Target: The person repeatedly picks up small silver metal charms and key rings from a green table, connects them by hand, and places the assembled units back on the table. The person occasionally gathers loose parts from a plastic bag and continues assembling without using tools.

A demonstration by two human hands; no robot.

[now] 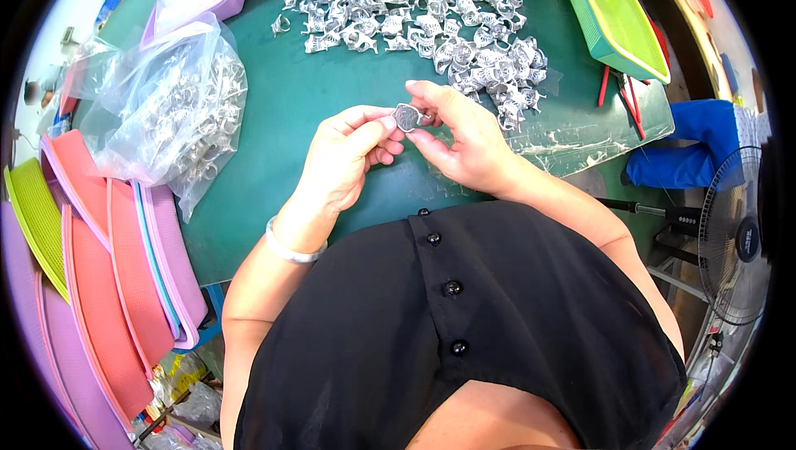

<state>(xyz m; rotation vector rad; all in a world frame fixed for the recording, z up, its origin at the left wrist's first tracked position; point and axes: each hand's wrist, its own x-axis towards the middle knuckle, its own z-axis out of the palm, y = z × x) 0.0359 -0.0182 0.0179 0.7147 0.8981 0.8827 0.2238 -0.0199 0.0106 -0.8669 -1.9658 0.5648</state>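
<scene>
Over the green table, a small silvery metal piece with a rounded, dark grey face is held between both hands. My left hand pinches its left edge between thumb and fingers. On its other side, my right hand grips the piece with thumb and fingertips. Just beyond my hands spreads a large heap of silvery openwork metal pieces, its near end reaching close to my right hand. Fine detail of the held piece is too small to make out.
A clear plastic bag of similar metal parts lies at the left. Stacked pink, purple and green plastic baskets stand at the near left. A green-yellow basket and red-handled pliers lie at the right, with a fan beyond.
</scene>
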